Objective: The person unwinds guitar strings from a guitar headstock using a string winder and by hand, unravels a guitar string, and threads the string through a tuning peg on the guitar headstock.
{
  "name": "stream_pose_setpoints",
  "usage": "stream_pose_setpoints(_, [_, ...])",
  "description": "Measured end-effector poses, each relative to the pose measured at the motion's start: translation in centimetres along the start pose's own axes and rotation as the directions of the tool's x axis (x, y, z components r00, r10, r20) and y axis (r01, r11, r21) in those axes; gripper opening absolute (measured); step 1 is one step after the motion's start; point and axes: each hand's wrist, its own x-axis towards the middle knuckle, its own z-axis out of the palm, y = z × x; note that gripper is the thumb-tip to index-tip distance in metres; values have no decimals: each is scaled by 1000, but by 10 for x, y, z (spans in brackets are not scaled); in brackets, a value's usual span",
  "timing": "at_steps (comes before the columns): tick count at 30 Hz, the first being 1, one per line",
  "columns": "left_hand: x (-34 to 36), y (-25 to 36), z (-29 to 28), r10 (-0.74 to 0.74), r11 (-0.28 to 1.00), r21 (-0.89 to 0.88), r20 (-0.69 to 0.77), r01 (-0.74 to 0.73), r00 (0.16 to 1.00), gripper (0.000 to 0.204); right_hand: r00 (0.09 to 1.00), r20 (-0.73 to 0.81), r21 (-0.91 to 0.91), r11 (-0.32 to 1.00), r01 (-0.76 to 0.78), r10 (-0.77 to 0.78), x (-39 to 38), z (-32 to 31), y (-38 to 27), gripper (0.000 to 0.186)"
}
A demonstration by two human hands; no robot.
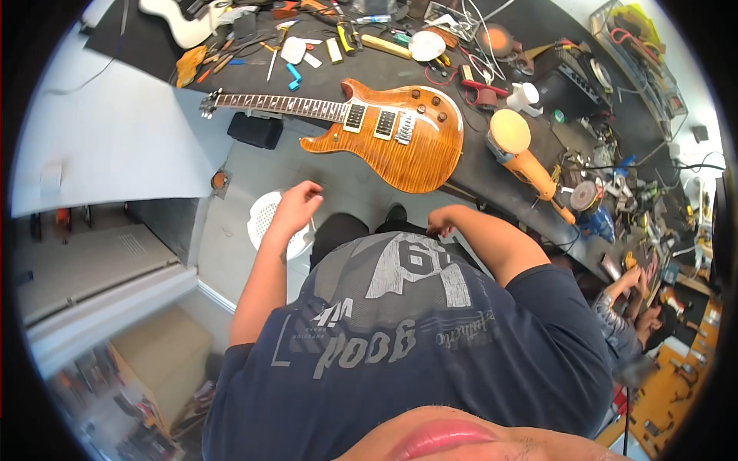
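An electric guitar [419,157] with an amber flamed top lies face up along the front of the dark workbench [323,73], its neck pointing left and its lower edge overhanging the bench. My left hand [298,206] hangs in the air below the guitar's neck and touches nothing. Its fingers are loosely bent and it is open. Near my lap, below the guitar's body, is my right hand [443,220]. Its fingers curl loosely, partly out of sight, with a gap at the thumb and nothing visible in them.
An orange power tool [530,173] with a round pad lies right of the guitar. Hand tools, a white mug [523,97] and cables crowd the bench. Beside my left forearm stands a white perforated stool [265,217]. Another person [626,315] works at the far right.
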Motion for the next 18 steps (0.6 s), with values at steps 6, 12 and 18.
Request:
stream_pose_setpoints(6, [62,35,-18,88,995,8,369,-98,925,27,998,55,113,993,16,-23,4,-9,-21,40])
stream_pose_setpoints(12, [162,35,-33,158,984,-56,704,-168,692,26,993,61,467,876,-118,102,8,4,-59,32])
stream_pose_setpoints(18, [216,34,-46,114,963,-1,908,-270,404,26,982,62,589,788,-180,178,1,27,-155,29])
